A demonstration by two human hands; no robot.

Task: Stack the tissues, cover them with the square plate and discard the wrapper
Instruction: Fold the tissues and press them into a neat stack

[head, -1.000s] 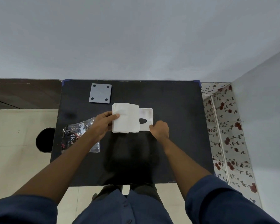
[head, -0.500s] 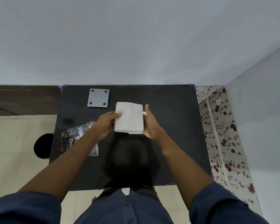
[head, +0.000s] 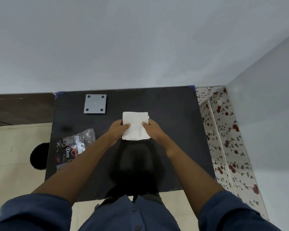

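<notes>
A stack of white tissues [head: 135, 125] sits in the middle of the black table [head: 173, 130]. My left hand [head: 119, 129] grips the stack's left edge and my right hand [head: 152, 129] grips its right edge, thumbs on top. A grey square plate [head: 95, 104] with four dark corner holes lies flat at the table's back left, apart from the tissues. The crumpled clear and dark wrapper [head: 73, 145] lies at the left side of the table, partly behind my left forearm.
A round dark opening [head: 39, 155] shows on the floor just left of the table. A floral-patterned wall panel [head: 223, 139] runs along the table's right side. The grey wall stands behind the table's far edge.
My right hand moved left from a separate tissue onto the stack's right edge. Both hands now hold the gathered tissues as one pile; the tissue seen to the right is no longer separate.
</notes>
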